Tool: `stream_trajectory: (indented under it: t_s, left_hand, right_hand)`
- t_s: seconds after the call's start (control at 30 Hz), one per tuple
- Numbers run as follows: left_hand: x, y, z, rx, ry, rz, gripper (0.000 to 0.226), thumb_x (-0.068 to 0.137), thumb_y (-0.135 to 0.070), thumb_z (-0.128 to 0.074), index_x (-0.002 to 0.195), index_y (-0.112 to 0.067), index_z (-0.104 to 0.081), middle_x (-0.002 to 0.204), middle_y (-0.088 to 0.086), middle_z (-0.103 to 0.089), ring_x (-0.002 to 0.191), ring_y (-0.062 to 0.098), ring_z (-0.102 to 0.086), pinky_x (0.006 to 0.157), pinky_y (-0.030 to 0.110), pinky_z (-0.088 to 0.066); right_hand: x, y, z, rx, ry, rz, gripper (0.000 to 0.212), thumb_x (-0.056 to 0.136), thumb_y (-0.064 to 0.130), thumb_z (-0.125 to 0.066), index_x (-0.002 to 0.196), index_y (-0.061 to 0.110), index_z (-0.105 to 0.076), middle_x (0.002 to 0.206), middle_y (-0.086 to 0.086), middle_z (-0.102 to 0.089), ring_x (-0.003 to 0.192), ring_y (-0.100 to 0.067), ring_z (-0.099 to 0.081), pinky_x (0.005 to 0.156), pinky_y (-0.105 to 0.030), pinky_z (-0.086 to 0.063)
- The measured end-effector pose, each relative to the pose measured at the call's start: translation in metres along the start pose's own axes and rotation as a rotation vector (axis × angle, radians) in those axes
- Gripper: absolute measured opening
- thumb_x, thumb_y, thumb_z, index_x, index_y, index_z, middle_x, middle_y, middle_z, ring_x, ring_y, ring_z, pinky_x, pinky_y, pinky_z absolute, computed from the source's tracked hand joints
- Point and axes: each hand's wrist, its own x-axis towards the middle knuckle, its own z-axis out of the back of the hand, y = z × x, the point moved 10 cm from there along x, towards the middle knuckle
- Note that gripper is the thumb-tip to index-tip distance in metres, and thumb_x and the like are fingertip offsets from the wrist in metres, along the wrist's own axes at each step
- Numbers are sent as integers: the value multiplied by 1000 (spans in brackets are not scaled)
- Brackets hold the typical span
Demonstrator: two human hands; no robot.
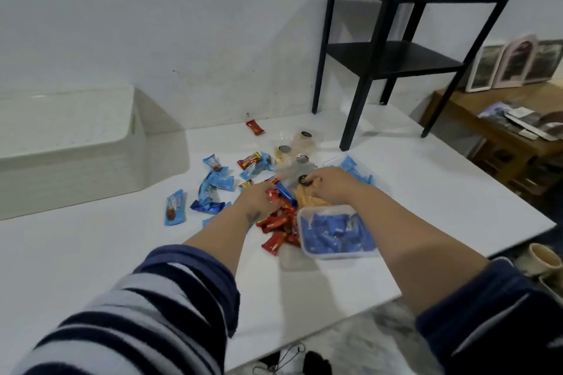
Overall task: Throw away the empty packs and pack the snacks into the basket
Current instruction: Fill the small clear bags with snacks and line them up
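Snack packs lie scattered over the white table (91, 253): light blue packs (174, 207), dark blue ones (207, 206) and a heap of red bars (275, 227). My left hand (259, 199) is closed on a small red pack (272, 193) above that heap. My right hand (330, 184) pinches a clear pack with a round dark label (303, 179), over an orange pack (307, 196). A clear plastic tub (335, 231) full of blue packs stands beside my right forearm. More clear packs (292, 149) lie behind.
A cream lidded bin (67, 143) stands at the left against the wall. A black side table (393, 52) stands on the far right of the white table. One red bar (255, 127) lies alone near the wall. A wooden cabinet (502, 143) with frames is at right.
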Motion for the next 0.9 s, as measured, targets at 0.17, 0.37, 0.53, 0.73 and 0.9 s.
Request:
stream_trajectory:
  t_s: [0.17, 0.37, 0.53, 0.73, 0.9]
  left_hand:
    - [56, -5, -27, 11, -6, 181, 39, 95, -39, -51, 107, -4, -64, 106, 16, -67, 99, 29, -60, 81, 32, -44]
    - [100, -2, -56, -322, -113, 271, 77, 82, -41, -69, 143, -12, -31, 138, 8, -51, 123, 28, -51, 100, 36, -42]
    - [120, 5, -71, -470, -170, 323, 116, 68, -31, -84, 151, -26, -4, 152, 5, -31, 133, 28, -41, 108, 47, -39]
    - [130, 6, -67, -399, -241, 252, 109, 68, -19, -83, 150, -17, -12, 147, 5, -35, 127, 27, -46, 104, 41, -43]
    - [125, 11, -55, -532, -263, 184, 101, 66, -9, -82, 145, -32, -22, 121, -4, -51, 107, 21, -58, 92, 50, -51]
  right_hand:
    - [70, -28, 14, 53, 71, 62, 41, 93, 16, -54, 133, 19, -53, 136, -9, -52, 120, -24, -53, 91, -25, -42]
    - [149, -40, 12, 109, 115, 137, 47, 89, 2, -48, 133, 17, -53, 139, -8, -52, 123, -25, -52, 99, -29, -43]
    - [197, -42, -6, 99, 197, 143, 53, 92, 7, -45, 142, 25, -42, 144, -8, -46, 123, -27, -51, 95, -30, -45]
    - [215, -49, -3, 106, 194, 121, 44, 96, 1, -37, 136, 13, -49, 143, -9, -47, 124, -26, -50, 91, -26, -40]
    - [213, -45, 25, 82, 125, 209, 20, 86, 9, -65, 105, 11, -73, 117, -9, -67, 105, -19, -62, 77, -20, -43]
